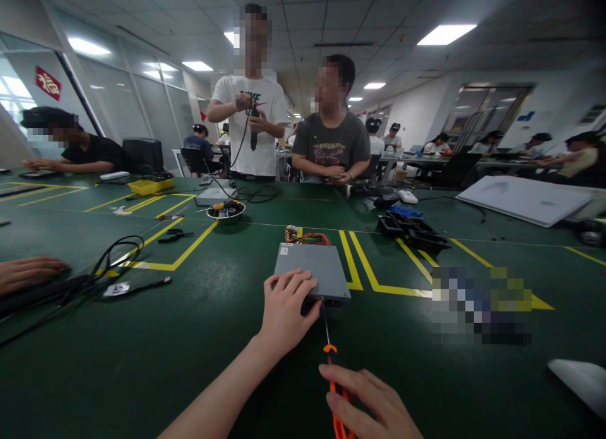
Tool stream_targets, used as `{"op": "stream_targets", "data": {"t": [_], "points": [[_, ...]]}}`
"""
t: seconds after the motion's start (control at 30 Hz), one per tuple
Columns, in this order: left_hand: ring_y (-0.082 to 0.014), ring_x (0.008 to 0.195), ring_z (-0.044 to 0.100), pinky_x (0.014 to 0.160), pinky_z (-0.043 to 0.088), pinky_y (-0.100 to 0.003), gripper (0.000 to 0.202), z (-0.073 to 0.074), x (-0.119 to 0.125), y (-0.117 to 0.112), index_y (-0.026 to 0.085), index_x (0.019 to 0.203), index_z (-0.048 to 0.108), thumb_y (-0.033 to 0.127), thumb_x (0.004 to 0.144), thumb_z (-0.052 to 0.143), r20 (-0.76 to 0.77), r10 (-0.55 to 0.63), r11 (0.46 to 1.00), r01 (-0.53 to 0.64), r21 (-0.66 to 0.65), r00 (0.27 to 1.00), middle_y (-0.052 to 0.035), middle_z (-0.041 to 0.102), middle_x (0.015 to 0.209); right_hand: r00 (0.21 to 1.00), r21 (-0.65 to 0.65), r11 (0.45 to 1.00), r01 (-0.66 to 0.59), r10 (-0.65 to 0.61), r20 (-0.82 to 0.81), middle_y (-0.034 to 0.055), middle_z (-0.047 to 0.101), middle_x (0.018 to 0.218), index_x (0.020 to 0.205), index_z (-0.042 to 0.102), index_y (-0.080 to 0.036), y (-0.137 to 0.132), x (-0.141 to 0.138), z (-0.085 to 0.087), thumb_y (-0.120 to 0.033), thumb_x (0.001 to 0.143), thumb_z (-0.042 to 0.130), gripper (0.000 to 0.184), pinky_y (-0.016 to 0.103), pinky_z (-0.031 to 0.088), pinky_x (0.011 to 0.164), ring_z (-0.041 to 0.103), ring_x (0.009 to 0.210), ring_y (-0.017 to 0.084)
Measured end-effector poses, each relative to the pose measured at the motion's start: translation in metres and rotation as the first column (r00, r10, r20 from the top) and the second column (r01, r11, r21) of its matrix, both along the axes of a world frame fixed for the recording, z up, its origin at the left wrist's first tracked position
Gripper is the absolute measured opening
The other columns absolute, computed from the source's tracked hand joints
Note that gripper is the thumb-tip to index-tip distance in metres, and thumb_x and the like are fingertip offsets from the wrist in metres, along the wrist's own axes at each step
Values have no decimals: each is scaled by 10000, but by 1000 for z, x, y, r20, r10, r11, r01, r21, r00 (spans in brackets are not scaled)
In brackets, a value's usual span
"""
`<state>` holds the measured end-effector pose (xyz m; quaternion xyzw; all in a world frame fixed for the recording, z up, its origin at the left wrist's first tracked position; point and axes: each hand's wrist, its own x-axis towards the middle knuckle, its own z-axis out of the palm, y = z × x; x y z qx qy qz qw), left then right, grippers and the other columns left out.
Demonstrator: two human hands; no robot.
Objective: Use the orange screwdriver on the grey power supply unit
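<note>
A grey metal power supply unit point(326, 262) lies on the green table in front of me, with a bundle of coloured wires point(307, 237) at its far side. My left hand point(290, 303) grips the unit's near left part, fingers over the top and thumb down at the front edge. A screwdriver point(331, 369) with an orange and black handle points away from me. Its shaft meets the unit's near face beside my left thumb; the tip is hidden. My right hand point(367, 401) has its fingers on the handle from the right.
A metal bowl of tools point(226, 213) and a yellow tray point(150, 186) stand farther left. Black cables point(118, 256) and another person's hand point(31, 273) are at the left. Black plastic trays point(411, 230) sit to the right. Two people stand across the table.
</note>
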<state>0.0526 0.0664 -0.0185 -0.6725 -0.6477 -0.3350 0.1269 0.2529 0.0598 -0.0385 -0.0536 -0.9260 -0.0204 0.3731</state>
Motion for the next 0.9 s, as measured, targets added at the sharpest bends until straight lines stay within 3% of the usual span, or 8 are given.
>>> {"op": "stream_targets", "data": {"t": [0.1,0.23,0.4,0.57,0.6,0.63,0.73,0.9], "points": [[-255,1132,488,915,312,-455,255,0,0,0,268,1029,590,277,774,606,-1,-2,1000,2,6,1000,-18,609,1176,999,-53,997,-48,48,-8,188,697,942,1119,399,-147,1,-2,10,-413,917,400,334,251,563,598,698,716,187],[-255,1125,494,914,317,-458,264,0,0,-1,272,1029,592,279,766,615,-6,6,1000,-6,7,1000,-11,612,1167,988,-208,974,-88,111,103,200,642,1099,1181,382,-145,1,6,7,-393,887,480,397,268,541,765,648,968,214],[-257,1123,494,910,315,-458,259,1,0,0,270,1028,589,276,769,610,-3,4,1000,-4,6,1000,-15,613,1170,958,-57,998,-10,26,287,172,590,1214,1283,422,-189,-2,10,-9,-431,900,428,453,304,545,756,600,1057,235],[-256,1116,501,894,322,-451,247,1,1,0,278,1016,596,275,769,613,-3,6,1000,-6,11,1000,-10,623,1158,992,0,998,67,-67,-103,107,721,826,1023,548,-175,-7,-10,-2,-246,967,221,339,191,554,515,701,688,155],[-258,1113,503,892,323,-452,247,0,1,0,278,1014,599,275,768,616,-3,7,1000,-7,15,1000,-13,625,1154,996,-66,996,67,-70,-52,114,720,801,1027,535,-135,-8,-13,4,-235,968,248,310,154,544,545,697,674,133],[-261,1111,504,890,324,-453,247,0,1,0,278,1014,602,276,768,616,-3,6,1000,-6,17,1000,-18,627,1152,992,-1,997,72,-72,-103,106,724,790,964,538,-157,-9,-15,9,-185,962,255,284,177,553,551,699,667,143],[-268,1111,503,892,320,-460,251,0,1,0,276,1024,601,279,773,609,-6,3,1000,-3,14,1000,-28,625,1157,992,86,992,94,-85,-97,118,725,775,875,517,-164,-9,-14,20,-354,954,315,288,224,573,570,699,632,170],[-263,1122,495,895,314,-461,263,-1,0,1,281,1038,588,279,775,608,-8,2,1000,-1,7,1000,-13,618,1171,998,14,998,58,-58,-22,129,721,893,977,514,-168,-5,-7,9,-379,942,346,272,213,569,641,702,744,170]]}}
